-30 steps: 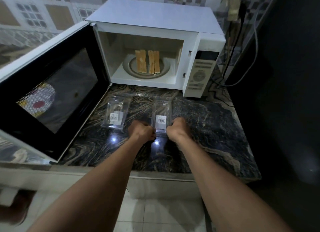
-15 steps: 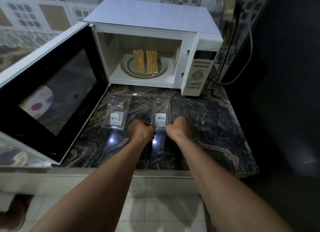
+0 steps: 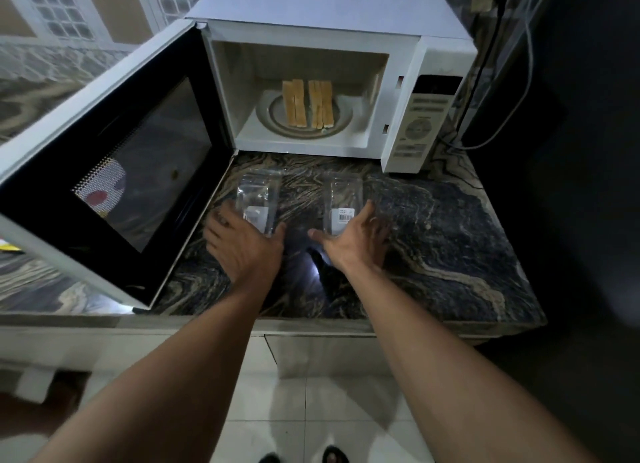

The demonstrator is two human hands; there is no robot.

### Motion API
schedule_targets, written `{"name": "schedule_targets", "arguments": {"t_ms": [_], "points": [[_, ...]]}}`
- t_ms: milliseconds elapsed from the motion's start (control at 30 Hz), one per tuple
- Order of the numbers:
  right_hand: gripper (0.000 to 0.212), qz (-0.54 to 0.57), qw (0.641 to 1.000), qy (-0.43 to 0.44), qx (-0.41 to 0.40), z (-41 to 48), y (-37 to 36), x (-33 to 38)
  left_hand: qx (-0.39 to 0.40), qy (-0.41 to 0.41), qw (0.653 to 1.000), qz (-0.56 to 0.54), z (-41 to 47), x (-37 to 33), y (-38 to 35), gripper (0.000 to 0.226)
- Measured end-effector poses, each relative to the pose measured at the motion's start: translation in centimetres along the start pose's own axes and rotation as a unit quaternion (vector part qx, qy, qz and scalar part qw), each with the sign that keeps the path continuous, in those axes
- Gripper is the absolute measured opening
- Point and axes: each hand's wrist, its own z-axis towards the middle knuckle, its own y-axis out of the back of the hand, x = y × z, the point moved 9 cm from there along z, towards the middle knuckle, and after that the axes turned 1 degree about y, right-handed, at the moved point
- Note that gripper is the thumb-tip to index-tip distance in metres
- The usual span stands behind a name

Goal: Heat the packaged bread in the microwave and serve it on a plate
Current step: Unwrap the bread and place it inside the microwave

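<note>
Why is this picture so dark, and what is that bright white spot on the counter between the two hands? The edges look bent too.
Head view: dim room light, the right side almost black; the spot is glare off the polished marble countertop between the left hand and right hand; the wide-angle lens bows the microwave door; the lower-left corner is blurred.

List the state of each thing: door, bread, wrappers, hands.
Door: wide open.
Bread: unwrapped, on the dish in the microwave.
Left wrapper: flat on counter, looks empty.
Right wrapper: flat on counter, looks empty.
Left hand: open, over left wrapper's near end.
Right hand: open, at right wrapper's near end.
</note>
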Motion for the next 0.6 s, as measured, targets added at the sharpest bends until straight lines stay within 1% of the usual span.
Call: {"name": "schedule_targets", "arguments": {"t_ms": [67, 100, 167, 200, 267, 400, 500, 600], "points": [[0.135, -0.016, 1.000, 0.007, -0.020, -0.1, -0.3, -0.1, 0.049, 0.036, 0.998, -0.021, 1.1, 1.2, -1.1, 0.119], [0.132, -0.020, 0.999, 0.011, -0.030, 0.0, -0.4, -0.2, 0.070, 0.047, 0.996, -0.030, 1.5, 1.6, -1.7, 0.125], [0.122, -0.014, 0.999, 0.013, -0.048, 0.1, -0.5, -0.2, 0.098, 0.049, 0.994, -0.014, 2.1, 1.8, -2.1, 0.127], [0.116, -0.007, 0.998, 0.014, -0.054, 0.3, -0.5, -0.2, 0.106, 0.042, 0.993, 0.003, 2.5, 1.7, -2.3, 0.122], [0.106, 0.009, 0.998, 0.013, -0.064, 0.5, -0.1, -0.1, 0.123, 0.030, 0.992, 0.015, 3.0, 1.6, -2.6, 0.104], [0.097, 0.028, 0.997, 0.010, -0.068, 0.1, 0.9, 0.3, 0.123, 0.024, 0.991, -0.050, 3.0, 1.1, -2.0, 0.082], [0.093, 0.037, 0.996, 0.019, -0.076, -0.5, 2.2, 0.7, 0.134, 0.029, 0.988, -0.076, 2.3, 0.0, -0.7, 0.079], [0.092, 0.052, 0.995, 0.026, -0.076, -1.4, 3.8, 1.3, 0.124, 0.035, 0.988, -0.089, 1.6, -1.4, 1.5, 0.080]]}}
